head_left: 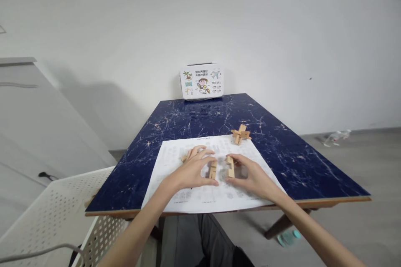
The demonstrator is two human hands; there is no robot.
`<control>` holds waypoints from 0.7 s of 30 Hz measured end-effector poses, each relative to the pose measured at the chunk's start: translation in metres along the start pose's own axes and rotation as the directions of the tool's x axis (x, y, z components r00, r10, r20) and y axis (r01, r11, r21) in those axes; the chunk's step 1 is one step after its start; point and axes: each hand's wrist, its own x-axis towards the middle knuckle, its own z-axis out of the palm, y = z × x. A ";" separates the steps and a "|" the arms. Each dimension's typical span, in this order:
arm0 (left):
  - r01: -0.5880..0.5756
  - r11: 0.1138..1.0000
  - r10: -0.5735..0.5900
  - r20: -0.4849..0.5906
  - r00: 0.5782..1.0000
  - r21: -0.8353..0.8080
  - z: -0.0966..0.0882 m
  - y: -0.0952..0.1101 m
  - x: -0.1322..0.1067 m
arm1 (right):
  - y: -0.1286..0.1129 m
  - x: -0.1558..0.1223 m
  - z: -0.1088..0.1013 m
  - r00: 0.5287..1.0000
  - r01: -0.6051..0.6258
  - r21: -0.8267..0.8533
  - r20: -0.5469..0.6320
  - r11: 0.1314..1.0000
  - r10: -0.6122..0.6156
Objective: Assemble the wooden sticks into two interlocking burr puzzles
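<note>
Over a printed paper sheet (175,194), my left hand (196,169) grips light wooden notched blocks (213,170) between thumb and fingers; how many pieces it holds I cannot tell. To its right, my right hand (250,173) pinches one notched wooden block (231,167) upright by its two ends, its notch facing left. A small gap separates what the two hands hold. Part of another wooden piece (184,158) shows behind my left fingers, mostly hidden. At the sheet's far right corner sits an assembled wooden burr puzzle (241,134) with crossing bars.
The blue marble-patterned table (194,121) bears a white printed case (202,82) at its far edge, by the wall. A white perforated basket (94,183) stands at the left, against the table. A bottle (288,238) lies on the floor at the right.
</note>
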 end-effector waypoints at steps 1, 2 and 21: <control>0.008 1.000 -0.008 -0.003 1.000 -0.026 0.000 0.000 0.001 | 0.000 0.000 0.000 1.000 -0.002 0.004 -0.006 1.000 0.002; 0.024 0.998 -0.025 -0.020 0.999 -0.052 0.001 0.001 0.001 | 0.000 0.000 0.000 1.000 -0.005 0.013 -0.013 1.000 0.005; 0.033 0.961 0.154 -0.628 0.763 0.276 0.024 0.047 -0.002 | -0.075 -0.002 0.053 0.877 -0.131 -0.106 -0.476 0.986 0.065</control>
